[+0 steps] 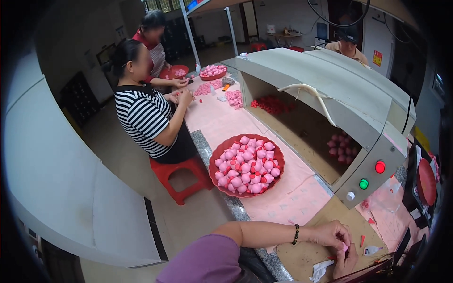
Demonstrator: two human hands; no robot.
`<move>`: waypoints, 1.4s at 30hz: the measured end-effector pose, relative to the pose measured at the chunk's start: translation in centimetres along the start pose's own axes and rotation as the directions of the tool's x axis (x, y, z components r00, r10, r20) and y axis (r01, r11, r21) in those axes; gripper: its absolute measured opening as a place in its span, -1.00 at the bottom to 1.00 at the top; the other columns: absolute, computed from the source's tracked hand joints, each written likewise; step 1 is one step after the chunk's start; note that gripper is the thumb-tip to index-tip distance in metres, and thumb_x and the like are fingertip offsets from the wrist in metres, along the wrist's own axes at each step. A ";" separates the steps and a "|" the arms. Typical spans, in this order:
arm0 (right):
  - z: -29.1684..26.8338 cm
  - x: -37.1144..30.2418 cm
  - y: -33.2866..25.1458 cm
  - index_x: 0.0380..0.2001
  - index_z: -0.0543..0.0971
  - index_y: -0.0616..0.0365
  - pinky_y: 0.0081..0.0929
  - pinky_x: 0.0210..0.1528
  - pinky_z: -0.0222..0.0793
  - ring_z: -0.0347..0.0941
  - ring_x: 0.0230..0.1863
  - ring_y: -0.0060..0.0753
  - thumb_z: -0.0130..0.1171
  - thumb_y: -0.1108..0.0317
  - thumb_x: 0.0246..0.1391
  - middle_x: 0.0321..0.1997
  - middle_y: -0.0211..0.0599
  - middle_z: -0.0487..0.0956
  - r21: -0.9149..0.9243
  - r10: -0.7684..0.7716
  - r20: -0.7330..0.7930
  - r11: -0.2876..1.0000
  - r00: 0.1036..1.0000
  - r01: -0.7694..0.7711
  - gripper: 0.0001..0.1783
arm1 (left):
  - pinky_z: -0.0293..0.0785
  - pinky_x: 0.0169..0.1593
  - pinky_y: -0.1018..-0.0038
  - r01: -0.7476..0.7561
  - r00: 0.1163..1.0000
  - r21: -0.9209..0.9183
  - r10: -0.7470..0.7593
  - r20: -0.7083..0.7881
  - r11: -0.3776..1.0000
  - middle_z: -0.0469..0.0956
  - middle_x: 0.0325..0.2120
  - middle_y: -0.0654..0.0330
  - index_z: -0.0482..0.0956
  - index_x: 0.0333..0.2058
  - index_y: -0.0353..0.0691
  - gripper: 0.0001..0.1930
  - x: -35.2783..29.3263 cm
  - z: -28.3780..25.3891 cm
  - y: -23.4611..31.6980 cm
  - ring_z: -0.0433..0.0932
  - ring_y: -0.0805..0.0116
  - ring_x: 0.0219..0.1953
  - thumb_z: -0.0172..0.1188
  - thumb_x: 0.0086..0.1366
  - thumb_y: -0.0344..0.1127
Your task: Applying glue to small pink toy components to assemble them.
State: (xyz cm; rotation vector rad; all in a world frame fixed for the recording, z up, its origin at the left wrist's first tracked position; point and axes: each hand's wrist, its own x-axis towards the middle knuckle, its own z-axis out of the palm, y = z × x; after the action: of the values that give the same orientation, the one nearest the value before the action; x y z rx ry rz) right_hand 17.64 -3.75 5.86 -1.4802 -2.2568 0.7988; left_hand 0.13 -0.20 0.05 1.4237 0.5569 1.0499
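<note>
My left hand [332, 234], with a dark beaded bracelet on the wrist, is closed in a pinch on a small pink piece [345, 246]. Just below it, my right hand [347, 262] has its fingertips closed on the same piece; part of that hand is cut off by the lower edge. A small red cone [362, 241] lies beside my hands, and a small clear squeeze bottle [373, 250] is to its right. Crumpled white tissue [321, 270] lies left of my right hand. The details of the pink piece are hidden by my fingers.
A red scalloped basket [213, 161] heaped with pink rounded pieces and red bits stands ahead. To its right is a grey tunnel-shaped machine [325, 89] with pieces inside. Two people work at the table's far left; another sits behind the machine. A red stool [181, 181] stands left.
</note>
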 end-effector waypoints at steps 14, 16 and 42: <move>3.4 -1.3 5.1 -0.44 0.41 0.32 -0.52 -0.44 0.22 0.34 -0.47 -0.45 0.13 0.33 -0.04 -0.56 -0.30 0.39 0.502 -0.140 -0.215 0.833 0.966 0.232 -0.76 | 0.44 -0.27 0.63 0.171 0.985 -0.201 -0.171 0.019 0.964 0.55 -0.43 0.21 0.57 -0.30 -0.39 -0.74 -0.5 1.8 0.0 0.50 0.54 -0.36 0.24 -0.06 -0.58; 2.9 -1.4 4.3 -0.39 0.46 0.34 -0.59 -0.45 0.24 0.29 -0.47 -0.65 0.13 0.37 -0.09 -0.54 -0.44 0.40 0.393 -0.087 -0.256 0.901 0.963 0.186 -0.77 | 0.46 -0.26 0.62 0.138 0.990 -0.170 -0.140 0.002 0.976 0.56 -0.42 0.20 0.57 -0.30 -0.39 -0.75 -0.4 1.5 -0.2 0.51 0.53 -0.35 0.21 -0.05 -0.59; 3.7 0.1 4.1 -0.45 0.55 0.25 -0.66 -0.66 -0.01 0.11 -0.66 -0.75 0.38 0.35 -0.20 -0.66 -0.52 0.29 0.508 -0.123 -0.335 0.811 0.934 0.289 -0.74 | 0.49 -0.20 0.64 0.165 0.979 -0.096 -0.174 -0.101 0.982 0.49 -0.35 0.24 0.57 -0.27 -0.35 -0.73 -0.9 1.4 0.0 0.50 0.52 -0.29 0.05 0.07 -0.73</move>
State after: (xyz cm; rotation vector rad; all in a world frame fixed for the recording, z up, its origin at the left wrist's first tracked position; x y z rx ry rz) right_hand 18.54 -3.44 0.45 -0.9780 -1.7256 0.9841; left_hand 0.92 -1.71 0.02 1.2253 0.6913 1.0065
